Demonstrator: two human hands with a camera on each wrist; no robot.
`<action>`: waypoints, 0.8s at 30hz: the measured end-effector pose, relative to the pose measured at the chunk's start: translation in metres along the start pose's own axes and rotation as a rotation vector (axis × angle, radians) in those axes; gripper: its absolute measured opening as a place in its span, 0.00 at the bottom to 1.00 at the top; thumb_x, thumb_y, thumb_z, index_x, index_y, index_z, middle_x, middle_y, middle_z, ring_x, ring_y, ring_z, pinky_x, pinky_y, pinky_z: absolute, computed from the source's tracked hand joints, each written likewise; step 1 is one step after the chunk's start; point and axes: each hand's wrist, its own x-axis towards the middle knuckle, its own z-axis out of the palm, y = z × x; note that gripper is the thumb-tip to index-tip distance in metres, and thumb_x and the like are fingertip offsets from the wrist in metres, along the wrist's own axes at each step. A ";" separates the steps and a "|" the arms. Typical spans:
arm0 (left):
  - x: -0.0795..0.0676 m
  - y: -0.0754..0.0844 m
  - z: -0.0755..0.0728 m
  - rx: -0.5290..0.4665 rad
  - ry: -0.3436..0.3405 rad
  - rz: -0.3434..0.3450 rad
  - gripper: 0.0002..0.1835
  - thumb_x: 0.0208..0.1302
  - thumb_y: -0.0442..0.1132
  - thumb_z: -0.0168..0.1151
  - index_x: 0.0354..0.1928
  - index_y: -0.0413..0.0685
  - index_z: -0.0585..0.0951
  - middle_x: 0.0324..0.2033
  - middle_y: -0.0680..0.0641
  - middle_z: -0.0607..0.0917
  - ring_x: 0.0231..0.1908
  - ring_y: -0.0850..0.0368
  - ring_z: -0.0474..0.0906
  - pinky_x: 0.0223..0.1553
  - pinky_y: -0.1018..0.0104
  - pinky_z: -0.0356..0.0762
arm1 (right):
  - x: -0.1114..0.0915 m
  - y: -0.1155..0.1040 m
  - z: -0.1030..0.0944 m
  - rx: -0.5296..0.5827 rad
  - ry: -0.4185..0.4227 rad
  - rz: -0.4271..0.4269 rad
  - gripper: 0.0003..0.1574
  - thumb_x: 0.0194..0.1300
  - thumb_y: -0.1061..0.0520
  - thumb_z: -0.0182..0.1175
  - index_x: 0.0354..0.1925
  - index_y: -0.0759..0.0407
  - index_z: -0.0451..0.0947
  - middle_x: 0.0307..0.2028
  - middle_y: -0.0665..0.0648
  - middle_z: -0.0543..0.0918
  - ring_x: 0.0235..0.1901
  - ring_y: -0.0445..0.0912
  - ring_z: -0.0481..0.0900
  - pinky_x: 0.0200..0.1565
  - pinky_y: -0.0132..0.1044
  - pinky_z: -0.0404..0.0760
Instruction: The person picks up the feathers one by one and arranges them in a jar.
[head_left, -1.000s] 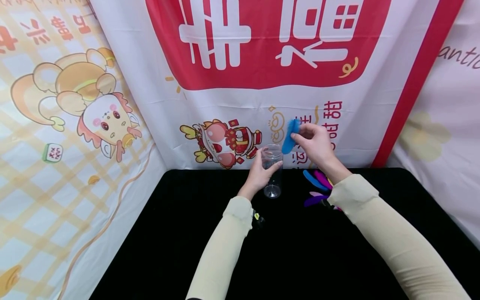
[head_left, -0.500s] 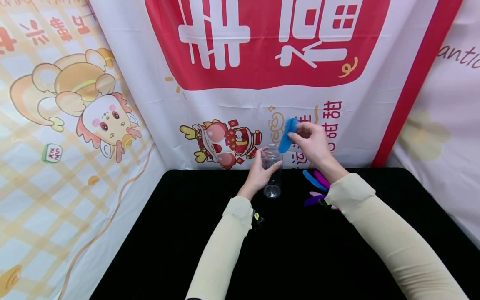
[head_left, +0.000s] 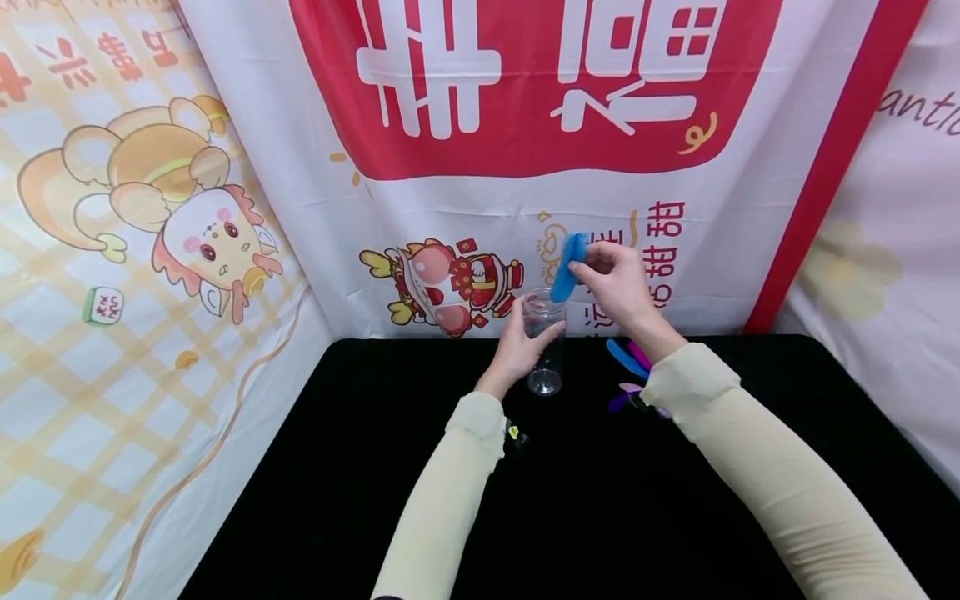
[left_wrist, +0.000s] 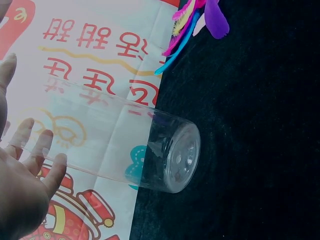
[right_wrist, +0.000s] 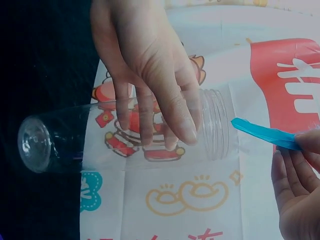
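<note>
A clear plastic jar (head_left: 545, 358) with a threaded neck stands upright near the back of the black table. My left hand (head_left: 519, 346) grips it around the upper part, thumb on the near side and fingers behind, as the right wrist view shows. A blue feather (head_left: 568, 268) is pinched between thumb and fingers of my right hand (head_left: 618, 279). In the right wrist view the feather's tip (right_wrist: 245, 124) lies just outside the jar's mouth (right_wrist: 222, 125), apart from it. Nothing shows inside the jar (left_wrist: 120, 135).
Several loose feathers (left_wrist: 216, 19), purple, pink, blue and yellow, lie on the table to the right of the jar, partly behind the right sleeve (head_left: 690, 375). A printed cloth (head_left: 420, 208) hangs right behind the table's back edge.
My right hand has moved a little to the left with the blue feather, bringing its lower tip over the jar's mouth in the head view. The left hand and jar have stayed put.
</note>
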 end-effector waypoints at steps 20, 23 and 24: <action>-0.001 0.002 0.001 -0.020 0.011 -0.014 0.39 0.69 0.53 0.67 0.75 0.57 0.59 0.69 0.44 0.70 0.68 0.47 0.69 0.69 0.45 0.67 | 0.002 0.008 0.007 -0.051 -0.005 -0.002 0.13 0.70 0.58 0.67 0.48 0.66 0.84 0.43 0.64 0.87 0.39 0.44 0.85 0.42 0.30 0.84; -0.002 0.002 0.002 -0.012 0.019 -0.014 0.40 0.69 0.54 0.68 0.75 0.56 0.59 0.69 0.45 0.70 0.68 0.48 0.68 0.69 0.47 0.67 | 0.001 0.009 0.009 -0.048 -0.008 -0.003 0.12 0.70 0.59 0.67 0.48 0.67 0.84 0.43 0.64 0.87 0.39 0.44 0.85 0.42 0.31 0.84; -0.002 0.002 0.002 -0.007 0.021 -0.013 0.40 0.69 0.54 0.68 0.75 0.56 0.59 0.69 0.46 0.70 0.68 0.49 0.68 0.69 0.48 0.68 | 0.001 0.010 0.009 -0.044 -0.009 -0.005 0.12 0.70 0.60 0.67 0.48 0.67 0.84 0.43 0.64 0.87 0.38 0.44 0.85 0.42 0.31 0.84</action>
